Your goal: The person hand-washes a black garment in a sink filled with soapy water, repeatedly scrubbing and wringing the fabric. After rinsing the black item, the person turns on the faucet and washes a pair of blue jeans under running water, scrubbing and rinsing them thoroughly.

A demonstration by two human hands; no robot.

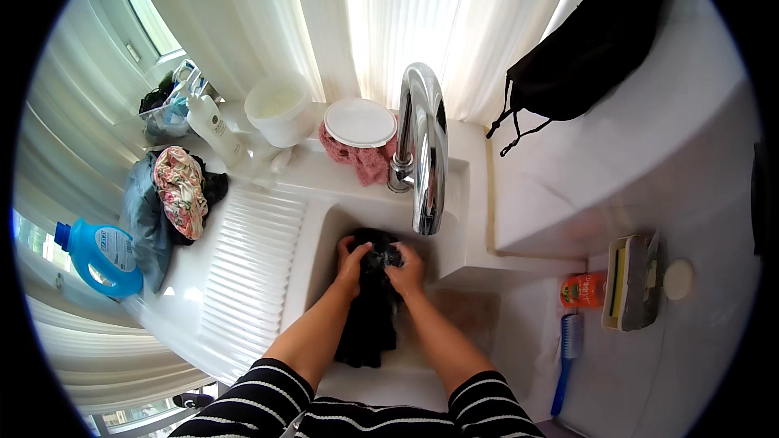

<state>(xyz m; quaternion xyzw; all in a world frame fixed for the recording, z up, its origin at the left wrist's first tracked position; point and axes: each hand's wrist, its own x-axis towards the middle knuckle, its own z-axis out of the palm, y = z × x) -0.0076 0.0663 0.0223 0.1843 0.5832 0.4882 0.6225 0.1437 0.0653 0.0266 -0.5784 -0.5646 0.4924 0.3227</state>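
A wet black cloth garment (367,320) hangs bunched in the white sink basin (323,237), with pale suds on its upper part. My left hand (350,266) grips its upper left side, fingers curled into the fabric. On the other side my right hand (405,268) holds a bunched fold, close to the left hand. The lower end of the garment spreads toward me between my forearms. Above the basin arches a chrome faucet (429,154); no running water shows under its spout. Fingertips of both hands are partly hidden in the dark fabric.
Left of the basin lies a ribbed washboard (253,264), with piled clothes (180,191) and a blue detergent bottle (109,258) beyond. Behind stand a pump bottle (213,131), white tub (278,111) and white lid (360,123) on a pink cloth (369,164). A blue brush (566,361) lies right.
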